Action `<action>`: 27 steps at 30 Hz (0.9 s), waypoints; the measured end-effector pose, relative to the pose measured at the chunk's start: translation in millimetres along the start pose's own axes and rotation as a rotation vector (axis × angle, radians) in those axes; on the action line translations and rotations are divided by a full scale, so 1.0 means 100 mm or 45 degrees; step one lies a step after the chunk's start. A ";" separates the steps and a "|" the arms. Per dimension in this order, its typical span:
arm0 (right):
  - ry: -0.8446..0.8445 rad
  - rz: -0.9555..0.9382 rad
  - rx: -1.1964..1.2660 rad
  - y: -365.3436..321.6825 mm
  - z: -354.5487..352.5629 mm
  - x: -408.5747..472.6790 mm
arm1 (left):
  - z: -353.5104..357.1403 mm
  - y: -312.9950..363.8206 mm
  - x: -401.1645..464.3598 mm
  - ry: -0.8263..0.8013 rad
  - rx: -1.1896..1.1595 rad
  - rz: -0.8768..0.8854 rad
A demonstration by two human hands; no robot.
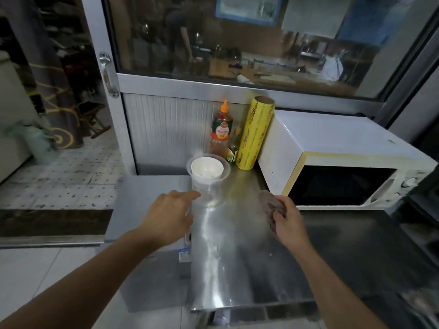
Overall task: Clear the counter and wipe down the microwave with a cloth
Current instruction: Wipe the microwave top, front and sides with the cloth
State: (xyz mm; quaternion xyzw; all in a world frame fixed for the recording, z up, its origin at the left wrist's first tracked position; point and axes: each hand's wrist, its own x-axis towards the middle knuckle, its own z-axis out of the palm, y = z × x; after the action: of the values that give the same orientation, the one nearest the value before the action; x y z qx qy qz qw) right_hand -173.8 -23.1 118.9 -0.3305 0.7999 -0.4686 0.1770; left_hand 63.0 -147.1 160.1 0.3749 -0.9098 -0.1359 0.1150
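Steel counter [237,257], seen from above. Right hand [288,224] closed around a bunched brownish cloth [270,205], long axis running from the fist toward 11 o'clock, free end just short of the microwave's near-left corner. Left hand [166,217] at 9 o'clock of the cloth, fingers spread loosely, holding nothing, fingertips just beside a clear container [209,184] with a white bowl [207,169] nested inside. White microwave [332,148] at 2 o'clock, set at an angle, dark door facing the near right. Leaning on its left side, a yellow wrap roll [257,132], top tilted toward 1 o'clock. Beside the roll, a small green bottle [234,148] and an orange-capped sauce bottle [221,131], upright against the back panel.
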 end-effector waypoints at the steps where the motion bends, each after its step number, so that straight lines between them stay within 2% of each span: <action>1: 0.011 0.034 0.000 -0.03 0.10 0.04 | -0.04 -0.09 0.06 0.000 -0.004 0.036; 8: 0.245 0.107 0.022 -0.50 0.85 0.17 | -0.29 -0.90 0.71 -0.056 -0.093 0.457; 13: 0.466 0.123 0.057 -0.81 1.09 0.10 | -0.42 -1.21 1.19 -0.121 -0.101 0.622; 19: 0.684 0.170 -0.079 -0.90 1.06 0.04 | -0.35 -1.15 1.59 -0.239 -0.088 0.764; 27: 0.962 0.077 -0.154 -0.80 0.94 0.49 | -0.40 -0.77 2.43 -0.100 -0.059 1.105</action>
State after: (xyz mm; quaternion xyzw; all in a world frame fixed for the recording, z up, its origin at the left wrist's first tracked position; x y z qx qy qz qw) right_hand -124.5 -144.2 142.4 -0.1207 0.8443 -0.5040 -0.1362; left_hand -42.6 -379.0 197.6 -0.0502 -0.9835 -0.1096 0.1352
